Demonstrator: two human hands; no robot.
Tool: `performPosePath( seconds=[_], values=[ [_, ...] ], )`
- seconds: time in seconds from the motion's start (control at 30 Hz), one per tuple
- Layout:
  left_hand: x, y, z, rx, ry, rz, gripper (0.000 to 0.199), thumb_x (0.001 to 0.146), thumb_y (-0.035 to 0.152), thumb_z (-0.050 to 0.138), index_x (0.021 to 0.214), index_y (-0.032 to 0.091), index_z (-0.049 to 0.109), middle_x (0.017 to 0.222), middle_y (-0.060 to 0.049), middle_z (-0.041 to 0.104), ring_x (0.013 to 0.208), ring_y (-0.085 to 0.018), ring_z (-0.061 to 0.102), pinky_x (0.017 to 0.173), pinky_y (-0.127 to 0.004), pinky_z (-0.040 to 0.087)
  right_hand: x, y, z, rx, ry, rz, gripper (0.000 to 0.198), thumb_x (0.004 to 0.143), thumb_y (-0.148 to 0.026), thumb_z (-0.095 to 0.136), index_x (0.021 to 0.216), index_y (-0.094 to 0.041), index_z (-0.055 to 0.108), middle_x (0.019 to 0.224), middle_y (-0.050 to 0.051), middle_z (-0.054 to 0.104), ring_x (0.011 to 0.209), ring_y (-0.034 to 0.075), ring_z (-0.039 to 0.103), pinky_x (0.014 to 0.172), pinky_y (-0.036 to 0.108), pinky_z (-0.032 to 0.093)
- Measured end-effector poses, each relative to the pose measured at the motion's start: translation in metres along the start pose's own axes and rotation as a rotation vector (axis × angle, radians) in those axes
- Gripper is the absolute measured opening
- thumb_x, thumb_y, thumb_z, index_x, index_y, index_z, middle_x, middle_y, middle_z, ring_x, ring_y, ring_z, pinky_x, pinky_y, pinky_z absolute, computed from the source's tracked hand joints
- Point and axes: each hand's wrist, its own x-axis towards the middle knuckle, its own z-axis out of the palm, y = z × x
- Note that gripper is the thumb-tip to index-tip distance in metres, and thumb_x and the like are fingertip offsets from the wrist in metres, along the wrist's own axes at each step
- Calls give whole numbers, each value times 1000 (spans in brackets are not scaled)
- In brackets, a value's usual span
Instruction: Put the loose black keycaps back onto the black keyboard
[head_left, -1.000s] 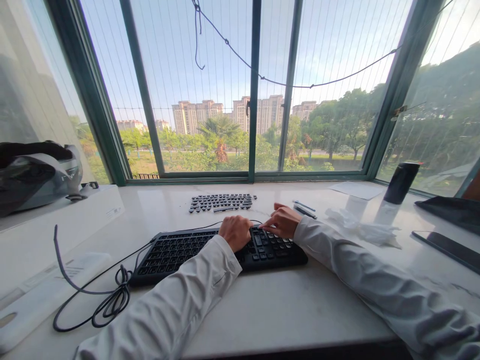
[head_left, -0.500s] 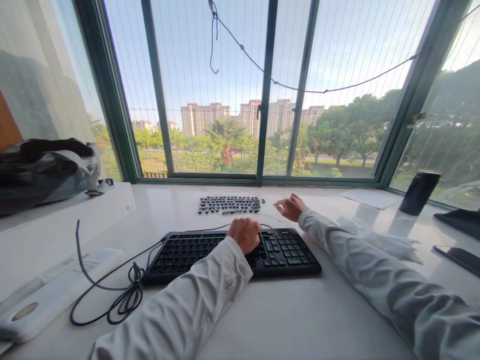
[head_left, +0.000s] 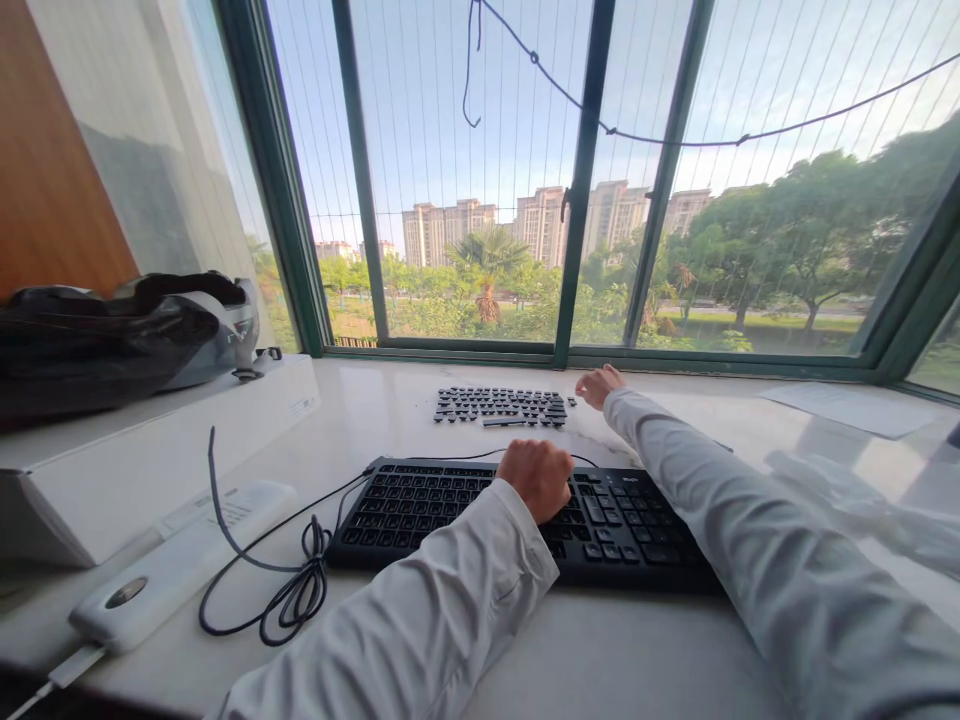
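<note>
A black keyboard lies across the white countertop, with many key positions on its left and middle bare of caps. My left hand is closed in a fist over the keyboard, right of its middle; its fingertips and anything in them are hidden. Behind the keyboard, several loose black keycaps are laid out in rows, with a long bar-shaped cap in front. At the right end of these rows is my right hand, its fingers drawn together close to the countertop. Whatever they hold is too small to make out.
A coiled black cable lies left of the keyboard, near a white power strip. A white box bears a dark bag-like item. Clear plastic wrapping and a paper sheet lie at right. Windows stand behind.
The view has turned left, so everything sits further right. My right hand has moved left and away from me, close to the keycap rows. The left fist stays on the keyboard.
</note>
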Motion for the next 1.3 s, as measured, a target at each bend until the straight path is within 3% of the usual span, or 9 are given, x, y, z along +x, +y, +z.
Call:
performPosePath(
  seconds=[0.33,0.63,0.8,0.9,1.03,1.17,1.3],
  values=[
    [0,-1,1,-27,-18,23,23,72,17,48,78,15,69,79,-12,68,76,-25,65,66,-36,49,18,-1,21,106,-38,76,25,79,-45,58,91,-29,73,96,7,70,95,21,59,87,33,34],
    [-1,0,1,-12,4,-7,24,71,15,47,78,16,69,80,-11,68,78,-24,64,67,-34,48,5,12,-7,114,70,120,39,86,-46,45,98,-21,71,91,11,71,90,23,60,88,36,33],
    [0,-4,1,16,38,-21,23,71,16,46,77,15,69,78,-11,68,76,-25,65,64,-34,48,-39,6,-40,153,103,-16,34,84,-48,48,93,-26,73,74,5,71,81,19,61,85,30,33],
    [1,-8,0,27,25,-63,25,73,15,45,81,15,69,81,-12,68,79,-25,65,67,-35,48,-82,-11,-61,294,163,-168,33,82,-50,52,88,-27,74,69,3,69,67,15,58,72,27,35],
    [2,-12,1,38,2,-102,28,75,17,44,86,17,70,84,-12,68,83,-26,64,69,-37,48,-139,-41,-84,477,127,-331,40,82,-54,49,86,-23,75,59,1,66,50,9,47,59,24,31],
    [2,-14,2,49,36,-105,27,74,19,45,83,17,70,81,-11,69,81,-25,64,68,-34,48,-171,-56,-94,491,147,-393,40,84,-52,49,81,-22,75,54,1,64,46,7,40,60,24,30],
    [2,-14,4,54,52,-98,27,74,19,45,83,17,70,80,-11,69,80,-25,64,67,-34,48,-180,-57,-89,447,159,-388,33,84,-48,51,81,-26,75,59,1,68,52,9,49,70,26,31]
  ],
)
